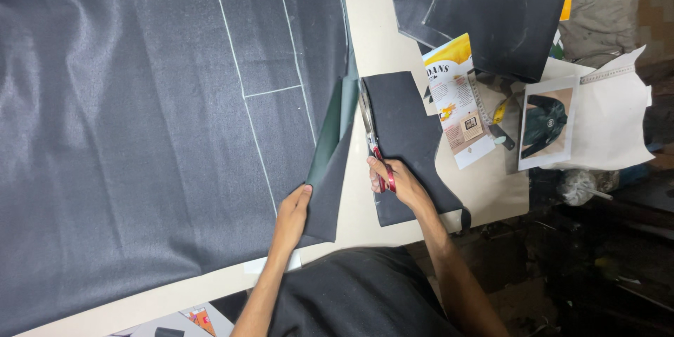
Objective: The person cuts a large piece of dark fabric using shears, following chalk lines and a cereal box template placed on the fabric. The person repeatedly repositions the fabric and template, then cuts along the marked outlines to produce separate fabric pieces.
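Head view, looking down on a cutting table. The scissors [372,144], with red handles and long steel blades, lie along the right edge of a large sheet of dark grey cloth [140,119] that fills the left and centre of the frame; their tips point toward the top of the frame. The right hand [394,181] is closed through the handles, fingers curled around them, at lower centre. The left hand [293,209] pinches the folded-up edge of the cloth [330,182] just left of the blades, lifting a flap whose greener underside shows.

White chalk lines [242,84] are drawn on the cloth: two long strokes running from the top of the frame down toward the left hand, joined by a short cross stroke. The blades sit to the right of these lines, near the cloth's edge. Judged from this, the cut appears to be in its lower part, with most of the edge toward the top of the frame still whole; how far the cloth is already parted under the flap cannot be told.

Just right of the scissors lies a separate dark cut piece [404,140] on the pale table [379,28]. Farther right are a printed leaflet [456,109] with a yellow corner, a photograph of a dark jacket [546,123], and a sheet of white paper [614,123]. More dark cloth pieces [491,7] are stacked at upper right. The person's dark garment [358,295] fills the bottom centre.
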